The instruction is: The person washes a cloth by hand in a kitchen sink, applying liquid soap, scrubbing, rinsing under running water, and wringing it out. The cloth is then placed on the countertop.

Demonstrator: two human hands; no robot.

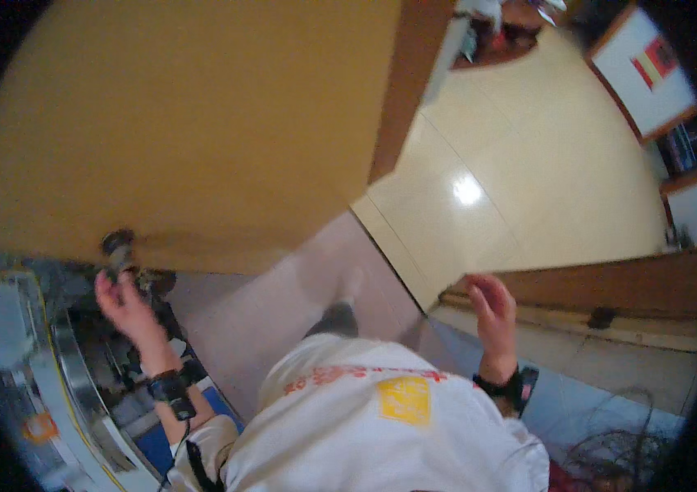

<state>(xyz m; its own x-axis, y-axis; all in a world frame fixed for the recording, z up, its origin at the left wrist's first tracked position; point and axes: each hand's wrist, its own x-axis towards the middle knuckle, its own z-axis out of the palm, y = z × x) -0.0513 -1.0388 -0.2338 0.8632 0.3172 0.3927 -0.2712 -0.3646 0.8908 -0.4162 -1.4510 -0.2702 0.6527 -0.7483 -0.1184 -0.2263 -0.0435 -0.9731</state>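
A large yellow-brown wooden door [201, 123] fills the upper left. My left hand [127, 307] is at its near edge, with the fingertips against or just beside a round metal doorknob [117, 243]. Blur hides whether the fingers close on the knob. On the right, my right hand [494, 304] is raised with loosely bent fingers, thumb and fingers apart, and holds nothing. Its fingertips overlap the end of the brown door frame [569, 283] in view; whether they touch it I cannot tell. Each wrist wears a black strapped device.
Pinkish floor [250, 307] meets cream tiles [477, 154] at a dark threshold line. Metal racks and cluttered items [78, 369] stand close on the left. Tangled wire [622, 452] lies at lower right. Wood-edged white furniture [643, 74] stands beyond the doorway.
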